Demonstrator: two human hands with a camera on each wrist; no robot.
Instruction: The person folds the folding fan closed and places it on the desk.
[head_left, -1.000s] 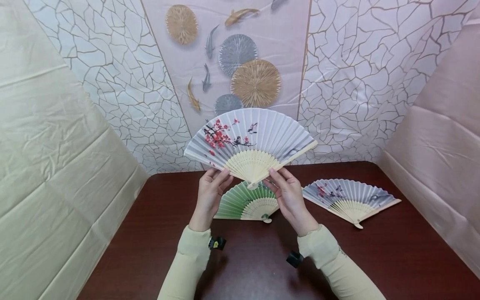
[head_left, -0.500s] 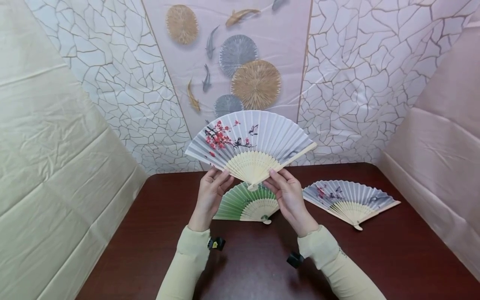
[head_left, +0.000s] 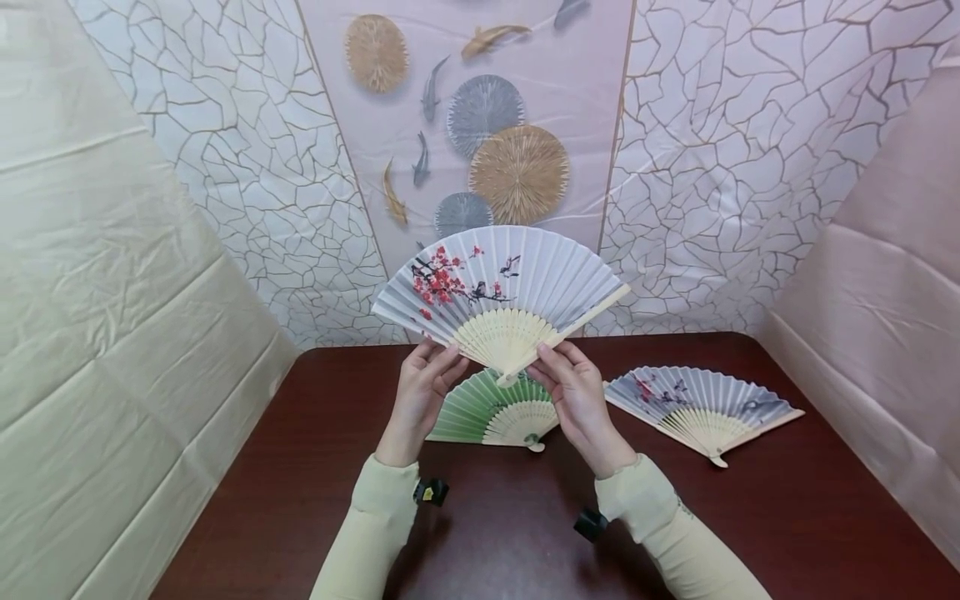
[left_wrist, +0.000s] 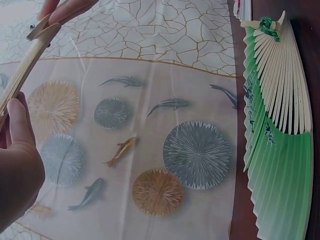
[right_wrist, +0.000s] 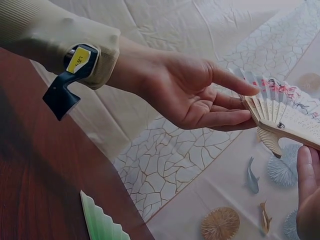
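Spread wide, a white folding fan [head_left: 547, 267] with red blossoms, small birds and pale ribs is held up above the table. My left hand [head_left: 422, 392] pinches its left edge between thumb and fingers. On the other side my right hand [head_left: 577, 400] pinches the right guard stick low down, near the pivot. Behind the hands a green folding fan [head_left: 468, 412] lies open on the table, partly covered by the held fan and right hand. The left wrist view shows its ribs and a green tassel [left_wrist: 270, 29]. The right wrist view shows the left hand [right_wrist: 172, 90] at the fan's edge.
A grey-white folding fan [head_left: 705, 400] with blossoms lies open at the right of the dark red-brown table [head_left: 300, 500]. Patterned cloth [head_left: 697, 183] hangs along the table's back edge, with cream cloth [head_left: 150, 333] on the left and pinkish cloth [head_left: 862, 292] on the right.
The held fan sits slightly lower in the head view, and the whole scene has shifted a little down, with the backdrop also slightly to the right. Both hands keep their hold.
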